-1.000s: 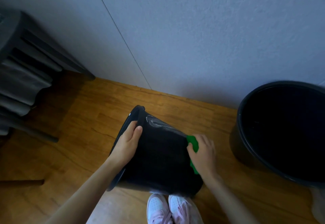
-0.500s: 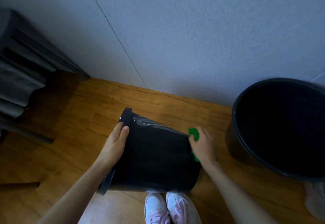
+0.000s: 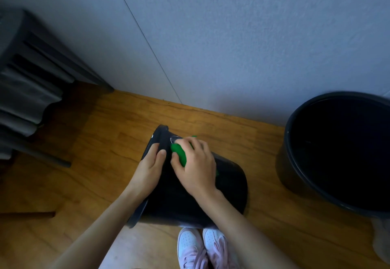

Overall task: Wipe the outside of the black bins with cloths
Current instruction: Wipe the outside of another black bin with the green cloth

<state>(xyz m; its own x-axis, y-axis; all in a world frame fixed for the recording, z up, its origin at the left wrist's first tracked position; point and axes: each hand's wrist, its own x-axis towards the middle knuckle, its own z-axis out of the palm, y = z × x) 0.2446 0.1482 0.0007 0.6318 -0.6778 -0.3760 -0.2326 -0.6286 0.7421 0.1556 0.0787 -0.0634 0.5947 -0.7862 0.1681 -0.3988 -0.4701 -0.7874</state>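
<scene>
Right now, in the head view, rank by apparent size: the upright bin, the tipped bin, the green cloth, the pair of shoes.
1. upright bin, cropped at the frame edge
2. tipped bin
3. pair of shoes
4. green cloth, mostly hidden under the right hand, so unsure

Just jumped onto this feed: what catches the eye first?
The bright green cloth, gripped by the right hand against the top of a tipped black bin at centre. The left hand rests flat on that bin's left side. An upright black bin stands at the right, by the wall.
</scene>
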